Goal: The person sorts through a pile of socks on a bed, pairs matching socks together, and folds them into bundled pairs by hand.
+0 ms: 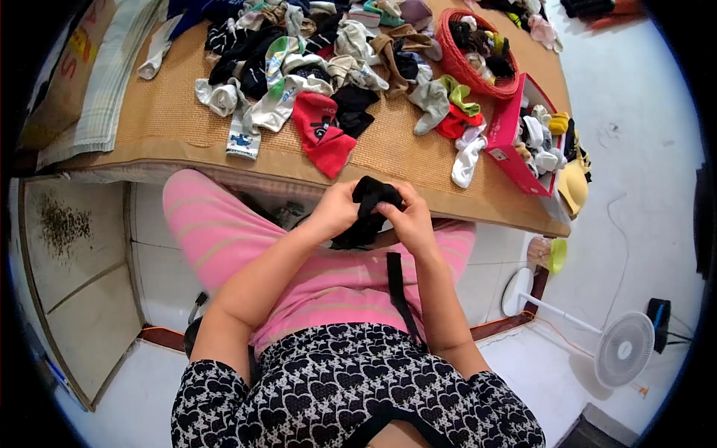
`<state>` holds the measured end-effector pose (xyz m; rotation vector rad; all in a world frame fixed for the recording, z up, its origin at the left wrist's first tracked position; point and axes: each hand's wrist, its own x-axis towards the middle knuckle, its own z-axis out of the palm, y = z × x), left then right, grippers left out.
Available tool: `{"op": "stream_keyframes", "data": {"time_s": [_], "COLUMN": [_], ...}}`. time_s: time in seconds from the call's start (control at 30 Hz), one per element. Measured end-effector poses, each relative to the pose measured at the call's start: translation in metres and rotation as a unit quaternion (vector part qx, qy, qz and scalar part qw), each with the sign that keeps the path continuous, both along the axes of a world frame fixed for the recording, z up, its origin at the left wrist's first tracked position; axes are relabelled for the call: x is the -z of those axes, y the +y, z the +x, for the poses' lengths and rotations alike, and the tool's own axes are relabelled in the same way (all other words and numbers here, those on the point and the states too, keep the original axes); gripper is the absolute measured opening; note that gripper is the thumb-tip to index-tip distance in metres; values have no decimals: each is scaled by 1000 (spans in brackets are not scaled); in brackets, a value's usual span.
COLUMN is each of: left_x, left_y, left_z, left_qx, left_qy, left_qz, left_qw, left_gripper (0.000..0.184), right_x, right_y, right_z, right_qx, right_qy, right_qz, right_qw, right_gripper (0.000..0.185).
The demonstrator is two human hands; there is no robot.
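Note:
Both hands are on a black sock [371,196], partly bunched up, above my lap at the table's front edge. My left hand [334,210] pinches its left side. My right hand [411,218] grips the other side, its thumb pressed against the fabric. More dark cloth hangs below the hands; I cannot tell whether it belongs to the same sock. Just beyond lies a red sock [323,133] with a dark figure on it. A white sock with a blue pattern [243,140] rests to its left, near the edge.
A big heap of mixed socks [299,56] covers the back of the woven-mat table [388,145]. To the right stand a red basket [447,52] and a pink box [505,145] holding rolled socks. A yellow bra [573,187] hangs beside the box. A white fan [624,349] is on the floor.

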<state>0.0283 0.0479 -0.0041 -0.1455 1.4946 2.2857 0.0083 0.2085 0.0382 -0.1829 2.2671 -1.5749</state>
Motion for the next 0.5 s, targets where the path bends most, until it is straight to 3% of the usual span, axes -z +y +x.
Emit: {"op": "stream_keyframes", "data": {"time_s": [0.07,0.23,0.3,0.4,0.5], "left_x": [6,0,10,12,-1], "left_y": [0,4,3,-10,-14], "left_z": [0,-1,-1,2,1], "left_qx": [-15,0,-8,42,36], "left_qy": [0,-122,-104,-147,-216], "left_qz": [-68,-28,144,171,206], "left_qw": [998,992,984,973,954], "left_gripper": [23,19,20,27,33], "right_x": [3,2,4,5,9], "right_y": [-5,-14,-12,-10,-4], "right_z": [3,2,0,-2,-3], "right_qx": [37,59,61,68,90], "right_qy": [49,189,239,265,209], "right_qz": [-22,72,99,137,70], "right_qw": [998,978,964,952,971], "right_gripper": [27,32,34,35,36]}}
